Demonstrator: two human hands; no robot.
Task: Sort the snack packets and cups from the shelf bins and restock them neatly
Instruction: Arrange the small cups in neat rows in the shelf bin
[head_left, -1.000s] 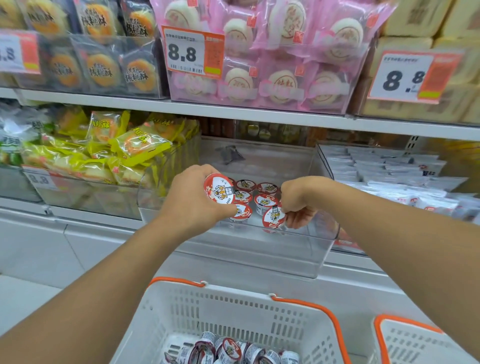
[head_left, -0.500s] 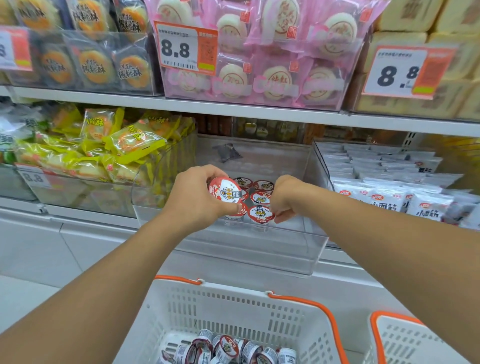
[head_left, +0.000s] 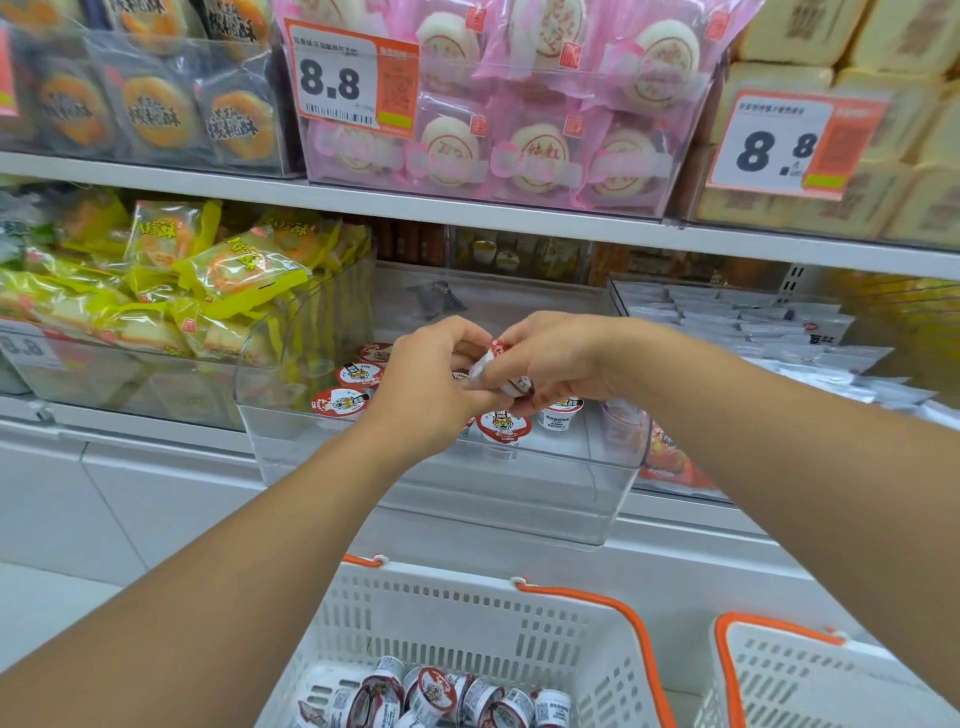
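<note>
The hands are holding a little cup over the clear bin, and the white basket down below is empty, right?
Not quite. The head view shows the white basket holds a pile of little cups. The rest is right: both hands, left and right, hold a cup over the clear bin.

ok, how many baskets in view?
2. One basket sits bottom centre and holds cups. The second basket is bottom right, cut off by the frame. None looks hidden.

Head view, downward, near shelf bins (head_left: 441, 467)

price tag (head_left: 353, 80) reading 8.8, second price tag (head_left: 789, 143) 8.8
</note>
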